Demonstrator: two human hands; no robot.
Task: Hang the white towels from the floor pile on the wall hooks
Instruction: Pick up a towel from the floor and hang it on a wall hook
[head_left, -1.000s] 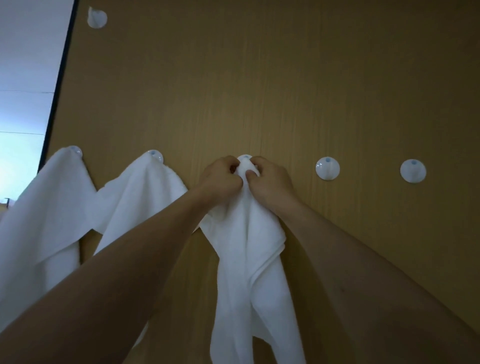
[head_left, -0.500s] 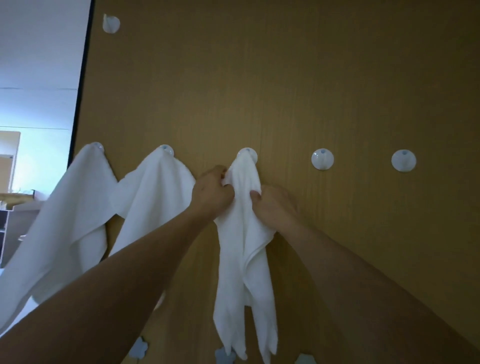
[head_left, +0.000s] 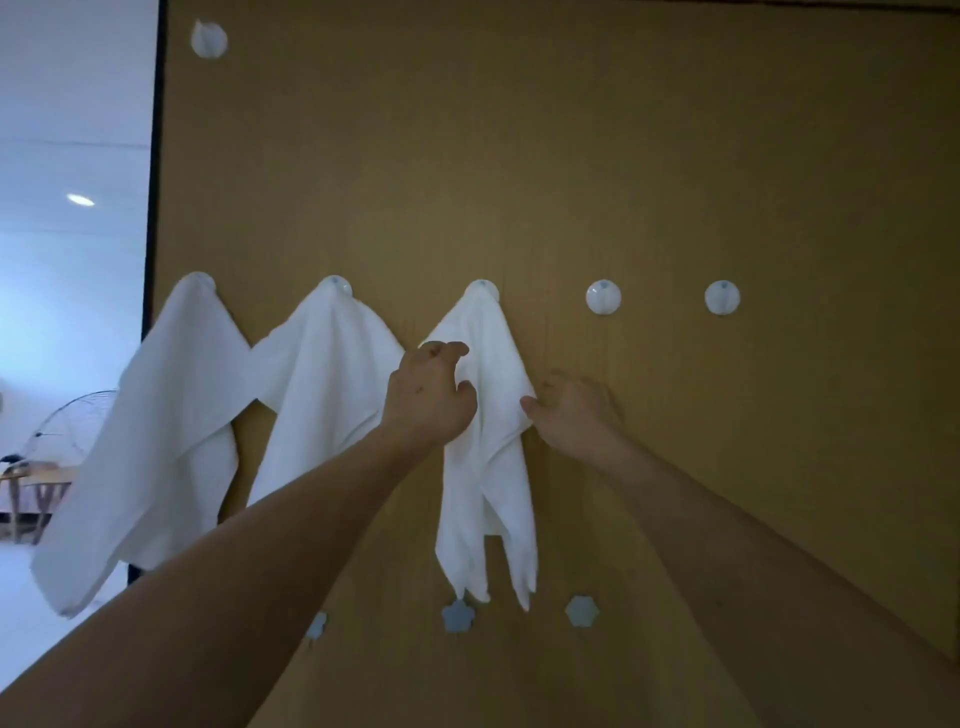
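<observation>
Three white towels hang from round white hooks on a wooden wall panel: one at the left (head_left: 150, 431), one in the middle (head_left: 322, 389) and a third (head_left: 488, 467) on the hook (head_left: 483, 287) in front of me. My left hand (head_left: 428, 395) grips the third towel's left fold with curled fingers. At the towel's right edge my right hand (head_left: 571, 410) pinches the cloth with thumb and fingers. Two bare hooks (head_left: 603, 297) (head_left: 722, 298) sit to the right. The floor pile is out of view.
Another white hook (head_left: 209, 39) sits high at the panel's top left. Small blue flower-shaped hooks (head_left: 458, 616) (head_left: 582, 611) line the panel lower down. Beyond the panel's left edge, a bright room holds a fan (head_left: 72, 426) and a wooden table (head_left: 31, 478).
The third towel now hangs from its hook. Both hands have slid down from the hook along the towel and spread its sides apart. The camera has drawn back.
</observation>
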